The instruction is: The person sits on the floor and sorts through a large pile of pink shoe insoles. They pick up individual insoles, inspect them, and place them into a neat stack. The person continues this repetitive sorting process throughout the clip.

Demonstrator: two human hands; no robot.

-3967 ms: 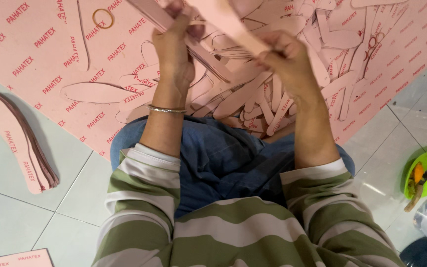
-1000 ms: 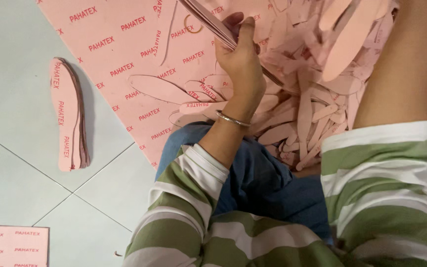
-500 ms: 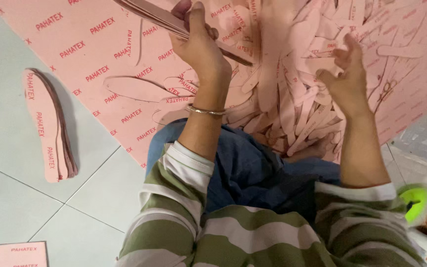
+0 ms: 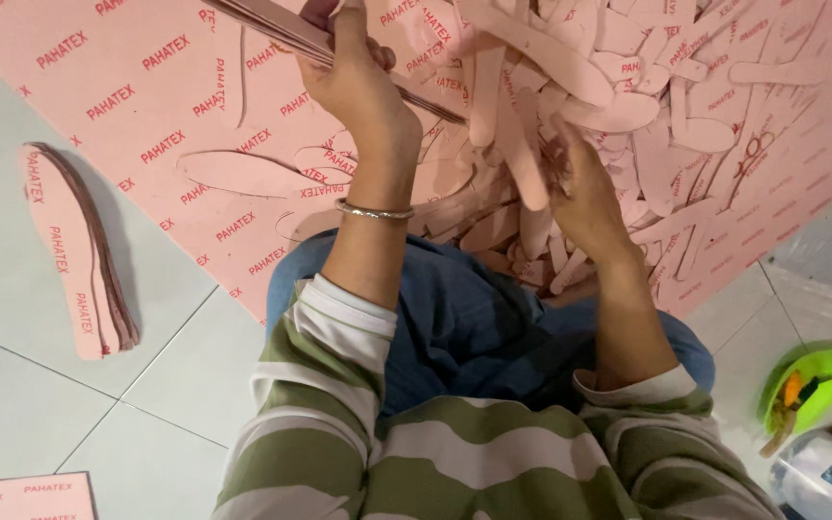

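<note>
Left hand (image 4: 353,82) is raised over the large pink printed board sheet (image 4: 127,106), fingers clamped together on a thin stack of pink insole-shaped board cut-outs (image 4: 272,29). The stack slants from the upper frame edge down past the palm toward the centre. A slim metal bangle (image 4: 375,210) sits on the left wrist.

Right hand (image 4: 589,197) is positioned lower and to the right, above the loose heap of pink insole-shaped cut-outs (image 4: 647,106). Its fingers are closed on one long pink cut-out strip (image 4: 522,164), which stands nearly upright against the heap. The exact fingertip position is blurred.

Floor area, left side: a second stack of pink insole cut-outs (image 4: 74,255) lies flat on the pale floor tiles (image 4: 12,385), well apart from both hands. A small pink printed board piece (image 4: 21,496) occupies the lower left corner.

Floor area, right side: a green plastic bowl (image 4: 811,385) holding small items rests near the lower right corner.
</note>
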